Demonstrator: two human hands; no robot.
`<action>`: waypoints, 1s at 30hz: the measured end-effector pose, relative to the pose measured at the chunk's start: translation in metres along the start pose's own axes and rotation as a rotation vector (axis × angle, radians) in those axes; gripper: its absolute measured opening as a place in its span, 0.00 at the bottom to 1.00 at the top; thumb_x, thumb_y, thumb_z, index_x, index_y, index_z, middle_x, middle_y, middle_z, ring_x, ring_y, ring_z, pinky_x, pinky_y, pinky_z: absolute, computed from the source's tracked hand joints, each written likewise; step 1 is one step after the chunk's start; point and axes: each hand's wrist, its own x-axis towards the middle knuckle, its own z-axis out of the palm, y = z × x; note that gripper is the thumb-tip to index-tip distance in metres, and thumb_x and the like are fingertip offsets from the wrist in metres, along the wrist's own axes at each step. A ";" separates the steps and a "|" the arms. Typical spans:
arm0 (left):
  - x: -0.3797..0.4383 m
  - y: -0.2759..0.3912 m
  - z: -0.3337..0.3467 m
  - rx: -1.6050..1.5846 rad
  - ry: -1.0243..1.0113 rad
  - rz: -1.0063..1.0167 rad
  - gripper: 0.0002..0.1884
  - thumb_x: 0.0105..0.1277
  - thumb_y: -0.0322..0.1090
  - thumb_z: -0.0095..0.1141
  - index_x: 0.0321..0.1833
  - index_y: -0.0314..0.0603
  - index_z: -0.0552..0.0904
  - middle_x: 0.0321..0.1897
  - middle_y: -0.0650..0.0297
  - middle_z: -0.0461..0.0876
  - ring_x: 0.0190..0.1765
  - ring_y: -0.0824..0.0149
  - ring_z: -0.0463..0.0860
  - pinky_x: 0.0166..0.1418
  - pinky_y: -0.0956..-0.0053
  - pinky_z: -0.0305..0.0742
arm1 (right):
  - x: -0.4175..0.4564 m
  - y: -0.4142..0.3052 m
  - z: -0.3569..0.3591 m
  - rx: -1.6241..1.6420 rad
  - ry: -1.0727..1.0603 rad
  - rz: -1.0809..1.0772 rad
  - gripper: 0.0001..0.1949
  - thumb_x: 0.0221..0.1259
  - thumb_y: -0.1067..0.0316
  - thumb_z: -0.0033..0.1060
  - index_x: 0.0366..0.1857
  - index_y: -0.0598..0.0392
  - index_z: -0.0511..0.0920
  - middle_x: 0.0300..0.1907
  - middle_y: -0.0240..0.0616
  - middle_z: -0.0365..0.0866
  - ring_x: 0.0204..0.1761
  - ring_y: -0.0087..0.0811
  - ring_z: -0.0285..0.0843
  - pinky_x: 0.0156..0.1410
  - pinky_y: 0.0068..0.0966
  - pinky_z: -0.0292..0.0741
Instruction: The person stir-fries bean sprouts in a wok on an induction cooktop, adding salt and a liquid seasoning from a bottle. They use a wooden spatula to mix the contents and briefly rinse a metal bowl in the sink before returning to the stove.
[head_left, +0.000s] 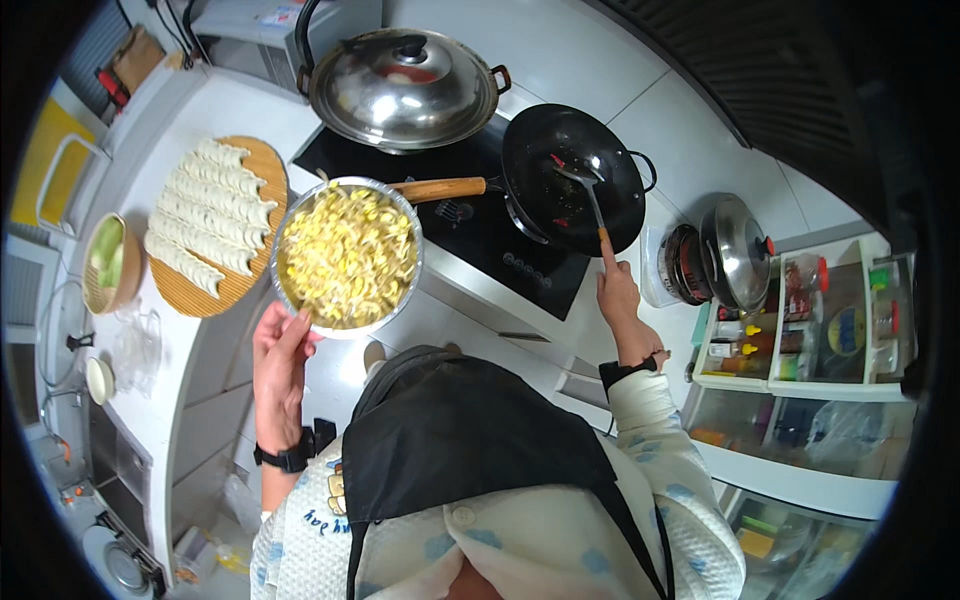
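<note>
My left hand (283, 352) grips the near rim of a round metal bowl (415, 281), thumb on the edge. Yellow-headed bean sprouts (349, 255) fill the bowl, which is held up left of the stove, in front of the wok's wooden handle (442, 190). My right hand (619, 292) holds the wooden-handled metal spatula (592, 196). Its blade rests inside a black wok (536, 154) on the right side of the black cooktop (551, 274). Red chilli pieces (559, 160) and dark bits lie in the oily wok.
A large lidded steel pan (401, 97) occupies the back left burner. Rows of dumplings (210, 210) cover a round slatted board (274, 176) on the left counter, near a basket (124, 274) of green vegetables. Lidded pots (731, 251) and a storage drawer unit (832, 390) stand right.
</note>
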 end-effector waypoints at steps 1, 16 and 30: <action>-0.008 -0.001 0.001 -0.003 -0.014 0.001 0.06 0.68 0.27 0.58 0.34 0.46 0.75 0.27 0.69 0.82 0.26 0.78 0.82 0.24 0.89 0.68 | -0.014 -0.005 0.001 0.029 0.048 -0.011 0.31 0.64 0.63 0.59 0.72 0.36 0.61 0.39 0.48 0.76 0.35 0.51 0.82 0.38 0.44 0.78; 0.007 0.002 0.077 0.067 -0.191 0.007 0.06 0.71 0.29 0.56 0.33 0.46 0.76 0.27 0.70 0.82 0.29 0.78 0.85 0.27 0.90 0.71 | -0.025 0.004 -0.028 0.308 0.176 -0.253 0.21 0.61 0.68 0.60 0.60 0.42 0.77 0.33 0.44 0.80 0.36 0.48 0.81 0.40 0.43 0.77; -0.021 -0.008 0.021 0.053 -0.119 0.017 0.05 0.71 0.29 0.55 0.34 0.44 0.76 0.28 0.68 0.82 0.28 0.77 0.83 0.28 0.90 0.72 | -0.041 -0.002 -0.021 0.430 0.166 -0.424 0.19 0.59 0.68 0.63 0.56 0.51 0.79 0.37 0.48 0.83 0.38 0.49 0.81 0.43 0.38 0.76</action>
